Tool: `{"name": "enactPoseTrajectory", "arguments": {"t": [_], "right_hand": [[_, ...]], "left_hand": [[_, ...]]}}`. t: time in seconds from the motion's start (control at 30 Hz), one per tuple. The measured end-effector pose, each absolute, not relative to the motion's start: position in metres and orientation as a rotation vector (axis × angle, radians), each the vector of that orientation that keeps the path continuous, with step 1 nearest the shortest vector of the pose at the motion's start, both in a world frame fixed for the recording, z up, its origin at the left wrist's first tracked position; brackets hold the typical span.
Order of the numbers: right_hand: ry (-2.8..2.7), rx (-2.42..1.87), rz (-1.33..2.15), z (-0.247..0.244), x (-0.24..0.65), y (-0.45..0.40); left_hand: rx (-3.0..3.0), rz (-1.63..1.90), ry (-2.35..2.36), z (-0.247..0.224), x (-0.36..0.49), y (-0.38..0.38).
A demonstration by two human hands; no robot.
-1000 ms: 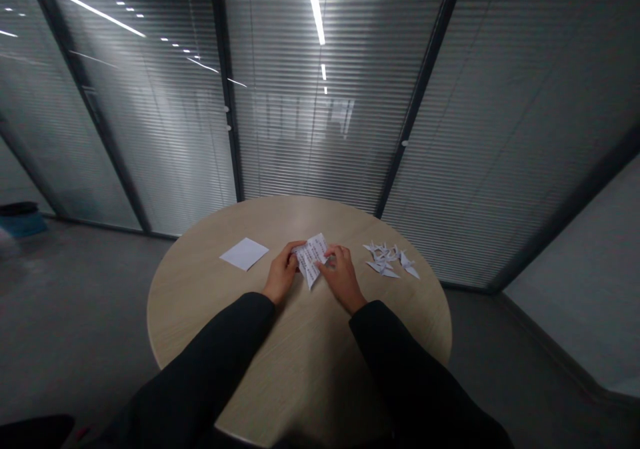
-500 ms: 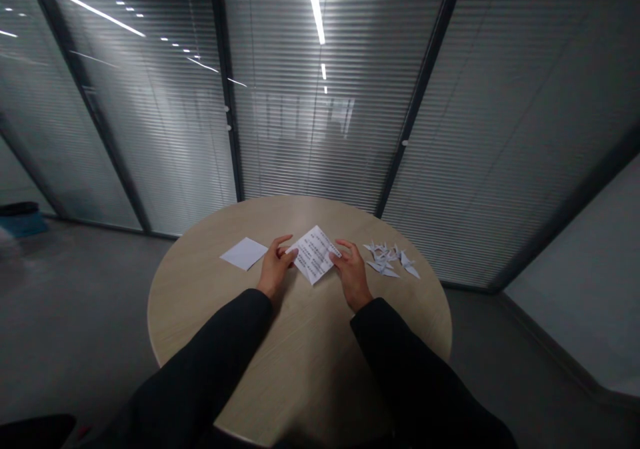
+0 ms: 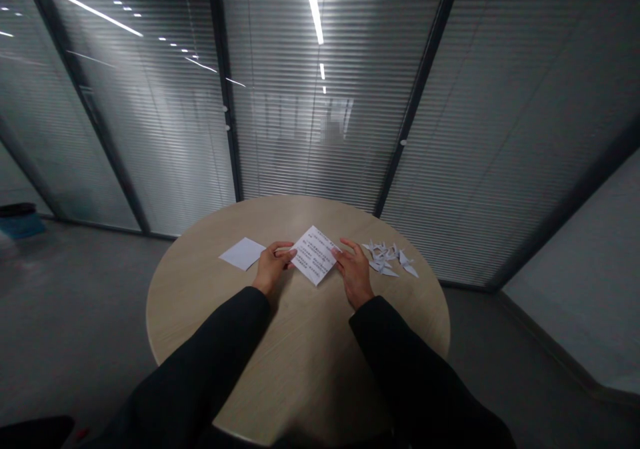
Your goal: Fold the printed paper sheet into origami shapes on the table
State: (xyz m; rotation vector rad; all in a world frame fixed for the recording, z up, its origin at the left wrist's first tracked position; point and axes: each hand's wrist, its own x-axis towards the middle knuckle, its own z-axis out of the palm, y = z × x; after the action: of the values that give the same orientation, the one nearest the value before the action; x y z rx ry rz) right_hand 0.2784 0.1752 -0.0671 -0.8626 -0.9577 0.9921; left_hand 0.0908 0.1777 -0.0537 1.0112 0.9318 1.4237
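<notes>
A square sheet of printed paper (image 3: 315,255) is held between both hands over the table, one corner toward me and its text facing up. My left hand (image 3: 273,262) pinches its left corner between thumb and fingers. At the right corner, my right hand (image 3: 354,272) grips it with the thumb on top. White paper squares (image 3: 242,254) lie just left of my left hand; whether it is a single sheet or a stack I cannot tell. Several folded paper cranes (image 3: 384,259) are heaped on the table to the right of my right hand.
The round wooden table (image 3: 300,342) stands close to a glass partition with blinds (image 3: 310,149). On the floor at the far left is a bin with a blue side (image 3: 23,223). A white wall (image 3: 590,289) rises at the right.
The printed paper has turned slightly and now lies flatter between the hands. My left hand's fingers have drawn in closer to its corner. The cranes have not moved.
</notes>
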Motion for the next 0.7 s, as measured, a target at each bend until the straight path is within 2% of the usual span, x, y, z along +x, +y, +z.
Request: {"name": "enactPoseTrajectory", "arguments": {"t": [0.47, 0.7], "right_hand": [[-1.223, -0.899, 0.917, -0.069, 0.280, 0.179], [-1.751, -0.856, 0.374, -0.060, 0.283, 0.169]], "left_hand": [[1.009, 0.892, 0.768, -0.049, 0.081, 0.175], [0.930, 1.072, 0.846, -0.053, 0.078, 0.182]]}}
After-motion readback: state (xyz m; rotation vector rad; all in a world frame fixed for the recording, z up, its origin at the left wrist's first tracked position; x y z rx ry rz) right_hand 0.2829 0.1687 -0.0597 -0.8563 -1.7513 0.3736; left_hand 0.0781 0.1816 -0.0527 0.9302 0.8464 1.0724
